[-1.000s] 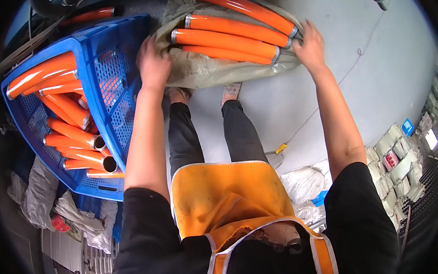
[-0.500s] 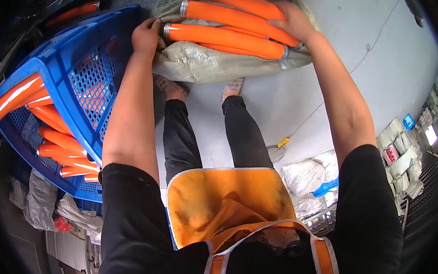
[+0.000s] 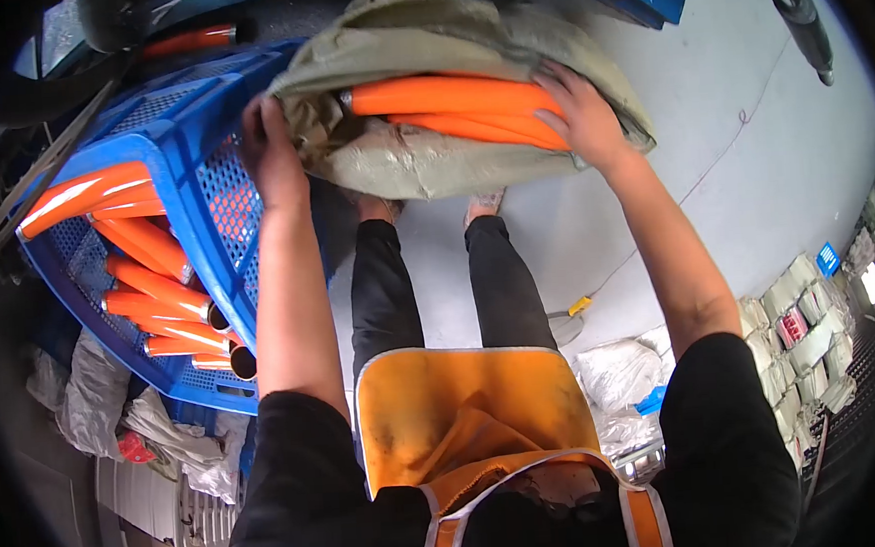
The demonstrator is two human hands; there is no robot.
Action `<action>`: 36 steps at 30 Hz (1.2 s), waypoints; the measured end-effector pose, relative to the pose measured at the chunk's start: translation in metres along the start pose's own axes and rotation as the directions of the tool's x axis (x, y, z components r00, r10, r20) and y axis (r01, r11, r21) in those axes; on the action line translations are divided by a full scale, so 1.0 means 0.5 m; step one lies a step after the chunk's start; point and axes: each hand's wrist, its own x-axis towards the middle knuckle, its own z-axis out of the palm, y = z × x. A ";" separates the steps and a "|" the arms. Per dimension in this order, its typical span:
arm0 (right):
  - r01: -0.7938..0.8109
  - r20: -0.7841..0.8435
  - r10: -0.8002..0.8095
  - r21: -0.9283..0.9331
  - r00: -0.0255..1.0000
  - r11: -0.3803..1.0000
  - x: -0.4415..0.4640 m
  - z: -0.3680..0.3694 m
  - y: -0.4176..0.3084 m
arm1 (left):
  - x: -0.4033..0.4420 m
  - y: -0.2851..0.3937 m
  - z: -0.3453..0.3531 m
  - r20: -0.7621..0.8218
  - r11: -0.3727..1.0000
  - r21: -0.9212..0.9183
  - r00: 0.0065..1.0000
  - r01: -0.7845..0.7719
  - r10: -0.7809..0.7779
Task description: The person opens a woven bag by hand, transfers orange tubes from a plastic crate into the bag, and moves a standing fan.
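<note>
A greenish-grey woven sack (image 3: 391, 171) lies across in front of me, its long mouth showing several orange tubes (image 3: 447, 94) with metal-looking end rings. My left hand (image 3: 275, 163) is at the sack's left end, fingers closed at its edge beside the blue crate. The exact grip there is partly in shadow. Over the right ends of the tubes lies my right hand (image 3: 588, 119), thumb and fingers spread apart, touching the tubes close to the sack's right edge.
A blue plastic crate (image 3: 165, 155) stands tilted at my left, with several more orange tubes (image 3: 145, 241) inside. Clear plastic bags (image 3: 94, 395) lie below it. Stacked wrapped bundles (image 3: 797, 332) stand at right. A thin cord with a yellow piece (image 3: 580, 305) crosses the grey floor.
The sack's far side has come over the upper tubes, so fewer tubes show. My left hand has moved left and down, the right hand slightly down. The whole view has shifted.
</note>
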 end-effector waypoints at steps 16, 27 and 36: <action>0.206 -0.262 -0.185 0.055 0.947 0.977 0.063 -0.078 -0.283 | -0.174 -0.045 0.030 0.156 0.989 0.047 0.977 0.139 -0.144; -0.410 0.445 0.036 0.786 0.895 0.462 0.667 0.163 -0.414 | -0.259 -0.096 -0.050 0.406 0.994 0.107 0.912 0.021 -0.063; -0.453 0.454 0.102 0.791 0.885 0.412 0.618 0.218 -0.312 | -0.323 -0.101 -0.098 0.251 0.929 0.369 0.964 -0.017 -0.082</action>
